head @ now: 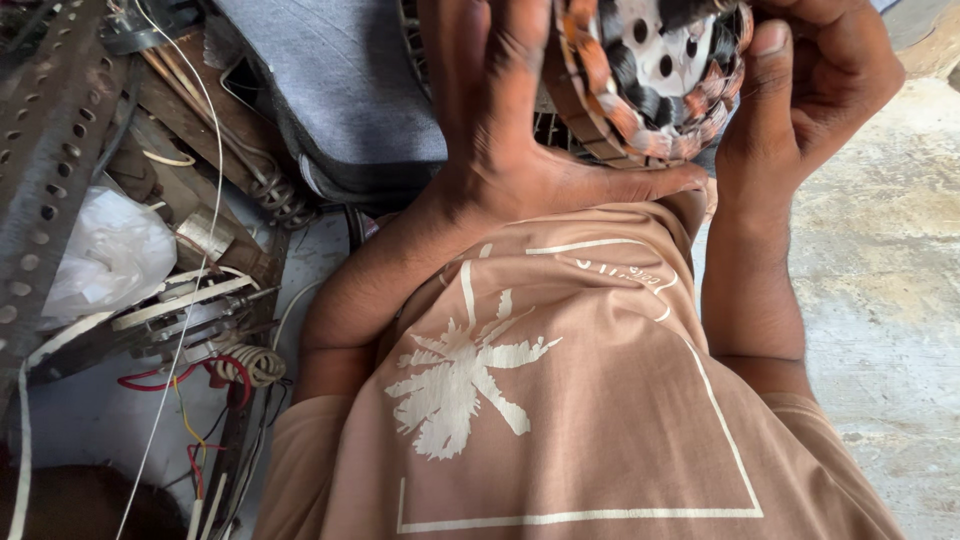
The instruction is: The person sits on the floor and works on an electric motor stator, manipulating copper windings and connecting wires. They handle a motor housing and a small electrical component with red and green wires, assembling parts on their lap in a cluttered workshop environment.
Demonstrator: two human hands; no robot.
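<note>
- Head view: a round motor stator with copper-coloured windings and a perforated pale metal centre (655, 75) was seen at one o'clock, cut off by the top edge.
- The left hand (520, 130) was pressed against the stator's left side, fingers extended upward and thumb laid along its lower rim; no closed grip was shown.
- The right hand (810, 100) was curled at the stator's right side, thumb set on its rim, fingers bent behind.
- A tan shirt with a pale palm-tree print (560, 400) was seen at six o'clock.
- A perforated grey steel angle bar (45, 150), a white plastic bag (110, 255) and red wires (180, 378) were seen at nine o'clock.
- A grey cloth cushion (340, 80) was seen at eleven o'clock.
</note>
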